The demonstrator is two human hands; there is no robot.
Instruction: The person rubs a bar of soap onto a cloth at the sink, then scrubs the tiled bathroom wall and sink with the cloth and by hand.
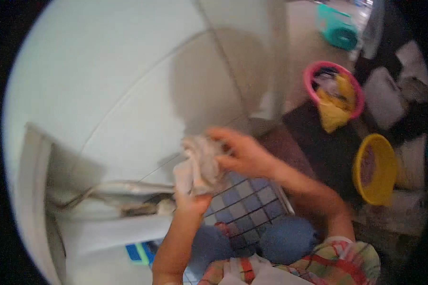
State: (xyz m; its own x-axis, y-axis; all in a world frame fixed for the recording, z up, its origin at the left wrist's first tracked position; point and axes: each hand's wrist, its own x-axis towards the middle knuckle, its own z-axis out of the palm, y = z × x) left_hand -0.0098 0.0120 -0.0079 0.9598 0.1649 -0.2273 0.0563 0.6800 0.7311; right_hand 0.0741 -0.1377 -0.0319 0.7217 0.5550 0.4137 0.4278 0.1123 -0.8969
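A bunched, pale beige and grey cloth (203, 164) is held up in front of me, close to the white wall panel. My left hand (193, 201) grips it from below; the cloth covers most of those fingers. From the right, my right hand (242, 151) closes on its edge, thumb underneath and fingers curled over the top. Motion blur hides the cloth's exact kind and its folds.
To the right are a pink basin (310, 78) with yellow and dark clothes and a yellow basin (389, 166). Farther back stands a teal plastic container (335, 28). A pale pipe (133, 186) runs low along the wall. Blue checkered tiles (245, 202) lie below my hands.
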